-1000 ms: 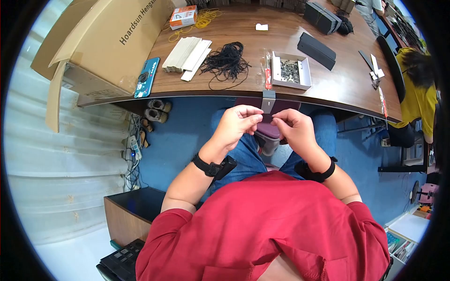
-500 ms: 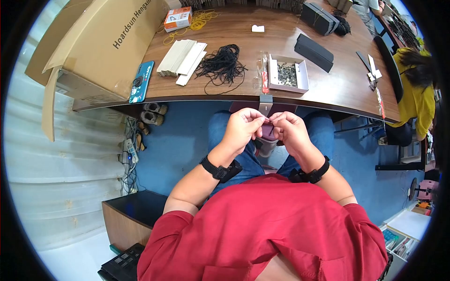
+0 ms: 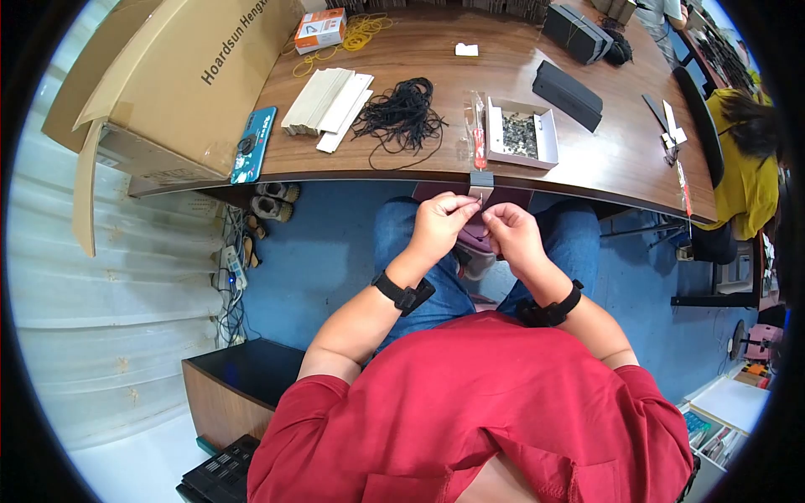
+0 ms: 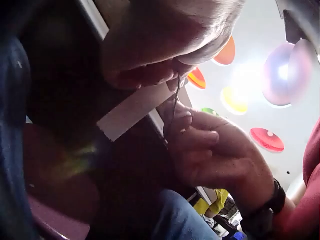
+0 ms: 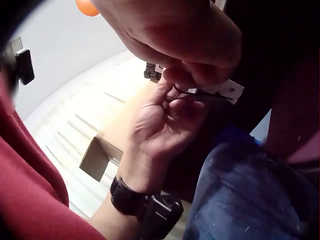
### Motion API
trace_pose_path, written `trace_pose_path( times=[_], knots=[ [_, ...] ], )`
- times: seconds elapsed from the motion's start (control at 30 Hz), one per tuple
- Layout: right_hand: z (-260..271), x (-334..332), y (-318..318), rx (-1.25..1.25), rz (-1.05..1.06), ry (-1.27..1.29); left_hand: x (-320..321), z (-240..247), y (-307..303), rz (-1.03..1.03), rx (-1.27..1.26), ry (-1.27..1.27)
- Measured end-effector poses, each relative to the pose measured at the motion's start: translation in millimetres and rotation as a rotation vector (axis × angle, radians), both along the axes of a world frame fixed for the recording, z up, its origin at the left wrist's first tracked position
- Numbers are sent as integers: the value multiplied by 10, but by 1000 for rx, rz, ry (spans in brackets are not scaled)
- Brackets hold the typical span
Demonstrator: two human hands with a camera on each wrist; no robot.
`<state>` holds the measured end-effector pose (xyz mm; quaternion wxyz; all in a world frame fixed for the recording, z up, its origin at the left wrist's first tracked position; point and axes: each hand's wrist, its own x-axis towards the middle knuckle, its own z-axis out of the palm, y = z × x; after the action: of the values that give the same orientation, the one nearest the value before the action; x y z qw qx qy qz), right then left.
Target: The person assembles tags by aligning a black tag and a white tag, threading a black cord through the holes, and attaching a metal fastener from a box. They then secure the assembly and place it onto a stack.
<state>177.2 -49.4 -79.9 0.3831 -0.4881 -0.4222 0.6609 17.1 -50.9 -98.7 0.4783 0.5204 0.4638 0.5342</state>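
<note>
My left hand (image 3: 438,225) and right hand (image 3: 517,238) meet in front of the table edge, above my lap. A thin black cord (image 4: 176,95) runs between them in the left wrist view; each hand pinches it between thumb and forefinger. In the right wrist view the same cord (image 5: 212,95) bends around the left fingertips, and the right fingers hide part of it. Just beyond the fingertips, a pale flat strip (image 4: 137,107) sticks out from the table edge; its grey block-like end (image 3: 481,178) sits on the edge.
On the table (image 3: 419,42) are a tangle of black cords (image 3: 402,117), stacked pale card strips (image 3: 323,101), a white box (image 3: 545,138) of small dark parts, and a red-handled tool (image 3: 479,147). A large carton (image 3: 184,101) stands left. Another person (image 3: 742,159) sits at right.
The hands were slightly apart, then came together at the fingertips. Now the left hand has shifted right and the right hand sits a little lower, with the cord between them.
</note>
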Motion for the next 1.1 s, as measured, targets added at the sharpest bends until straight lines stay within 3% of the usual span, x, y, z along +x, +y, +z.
trace_pose_path(
  times=[0.13,0.17,0.23,0.3,0.37,0.47,0.57,1.1],
  knots=[
    [-70,8,83,-74,76,50,138,-56,-44,-40,-141,-253],
    [-79,17,97,216,-7,-132,150,-45,-39,-28,-157,-280],
    [66,-28,111,797,-176,-493,127,-148,-3,37,5,-56],
    [412,19,24,875,-159,-697,110,-178,4,60,80,45],
    [347,29,124,1259,-126,-772,106,-102,-21,31,64,26],
    [340,13,114,1257,-133,-785,136,5,-60,-14,-126,-210],
    [348,-50,88,1165,-174,-720,119,-3,-81,-23,-134,-221],
    [359,-57,79,1283,-150,-765,119,-17,-106,-44,-179,-264]
  ],
)
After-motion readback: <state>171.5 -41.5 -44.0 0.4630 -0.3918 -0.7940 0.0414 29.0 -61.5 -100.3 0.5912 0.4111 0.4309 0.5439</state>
